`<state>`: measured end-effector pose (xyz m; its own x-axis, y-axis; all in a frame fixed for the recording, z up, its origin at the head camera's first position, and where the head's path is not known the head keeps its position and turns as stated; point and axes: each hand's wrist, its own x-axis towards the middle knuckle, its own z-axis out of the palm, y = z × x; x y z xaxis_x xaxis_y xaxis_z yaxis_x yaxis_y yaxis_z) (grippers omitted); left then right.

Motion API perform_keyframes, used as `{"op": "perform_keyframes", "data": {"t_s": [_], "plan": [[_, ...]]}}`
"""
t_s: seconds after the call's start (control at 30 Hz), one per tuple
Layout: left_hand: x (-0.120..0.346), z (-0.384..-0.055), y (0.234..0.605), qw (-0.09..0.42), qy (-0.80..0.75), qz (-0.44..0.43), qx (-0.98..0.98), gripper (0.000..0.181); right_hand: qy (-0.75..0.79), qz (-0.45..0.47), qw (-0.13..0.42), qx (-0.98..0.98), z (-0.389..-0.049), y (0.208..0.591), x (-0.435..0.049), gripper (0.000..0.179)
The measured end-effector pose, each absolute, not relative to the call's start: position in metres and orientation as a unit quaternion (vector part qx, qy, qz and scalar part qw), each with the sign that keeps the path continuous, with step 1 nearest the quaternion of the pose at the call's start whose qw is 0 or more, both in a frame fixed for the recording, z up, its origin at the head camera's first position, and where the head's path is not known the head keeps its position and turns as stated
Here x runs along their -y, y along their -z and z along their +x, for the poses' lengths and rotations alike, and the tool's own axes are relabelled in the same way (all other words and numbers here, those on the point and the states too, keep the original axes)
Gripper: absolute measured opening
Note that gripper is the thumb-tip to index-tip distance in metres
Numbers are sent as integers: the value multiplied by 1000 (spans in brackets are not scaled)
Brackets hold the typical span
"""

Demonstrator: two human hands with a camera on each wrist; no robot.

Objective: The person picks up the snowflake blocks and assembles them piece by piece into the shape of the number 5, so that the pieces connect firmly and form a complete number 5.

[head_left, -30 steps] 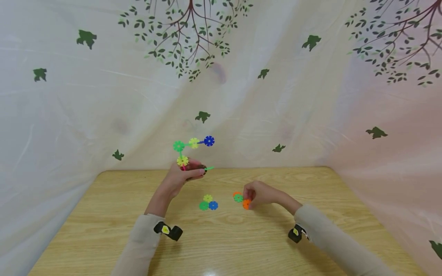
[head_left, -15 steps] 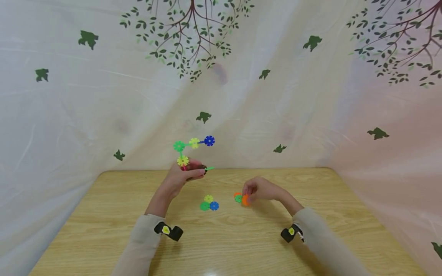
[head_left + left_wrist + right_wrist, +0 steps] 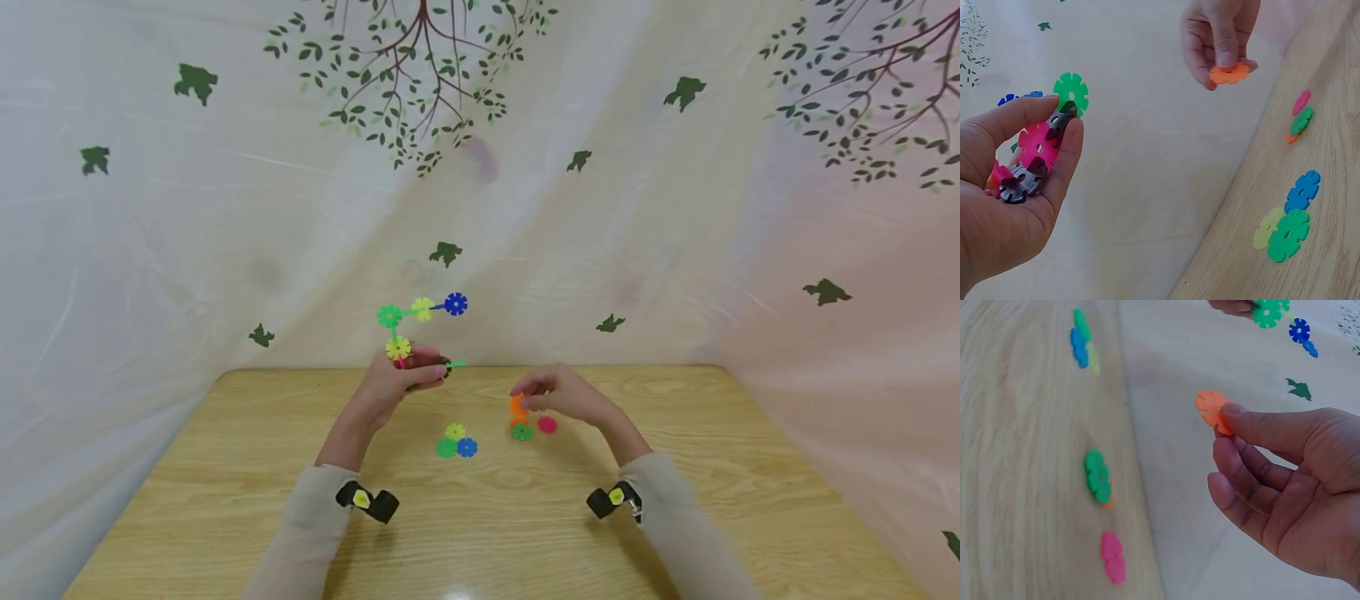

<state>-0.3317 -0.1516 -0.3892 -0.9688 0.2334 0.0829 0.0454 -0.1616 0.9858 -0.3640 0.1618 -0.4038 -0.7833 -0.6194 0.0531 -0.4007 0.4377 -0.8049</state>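
Note:
In the head view my left hand (image 3: 393, 383) grips a chain of joined, notched plastic discs above the table. The chain bends upward through a yellow disc (image 3: 398, 348) and a green disc (image 3: 389, 317) to a dark blue disc (image 3: 455, 304). The left wrist view shows my thumb and fingers pinching a black disc (image 3: 1062, 119) near the end, beside a pink disc (image 3: 1038, 147). My right hand (image 3: 566, 393) pinches a single orange disc (image 3: 1212, 409) between thumb and forefinger, raised over the table and apart from the chain.
On the wooden table (image 3: 480, 533) lie a yellow disc (image 3: 455, 431), a green disc (image 3: 446, 448) and a blue disc (image 3: 467, 447) in a cluster. To their right, another green disc (image 3: 521, 432) overlaps an orange one, near a pink disc (image 3: 547, 425). A printed curtain (image 3: 510, 233) hangs behind.
My right hand has lifted the orange disc off the table and moved it up and slightly left. The pink disc has come into view beneath. My left hand and its chain stay nearly still.

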Motion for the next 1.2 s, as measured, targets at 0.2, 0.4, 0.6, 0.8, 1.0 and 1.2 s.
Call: {"op": "perform_keyframes", "data": {"t_s": [0.2, 0.4, 0.6, 0.8, 1.0, 1.2], "plan": [[152, -332, 389, 60, -753, 104, -647, 19, 452, -299, 84, -836, -363, 394, -147, 22], [151, -333, 390, 63, -762, 101, -636, 18, 479, -299, 62, -823, -362, 389, -135, 18], [151, -334, 391, 56, -760, 106, -639, 16, 490, -294, 43, -819, -359, 388, -125, 18], [153, -335, 391, 55, -757, 113, -641, 17, 509, -294, 25, -809, -355, 385, -117, 16], [151, -334, 390, 55, -759, 113, -638, 18, 520, -289, -2, -804, -352, 386, -109, 13], [149, -333, 390, 55, -761, 121, -635, 19, 529, -289, -20, -798, -351, 391, -103, 12]]}}
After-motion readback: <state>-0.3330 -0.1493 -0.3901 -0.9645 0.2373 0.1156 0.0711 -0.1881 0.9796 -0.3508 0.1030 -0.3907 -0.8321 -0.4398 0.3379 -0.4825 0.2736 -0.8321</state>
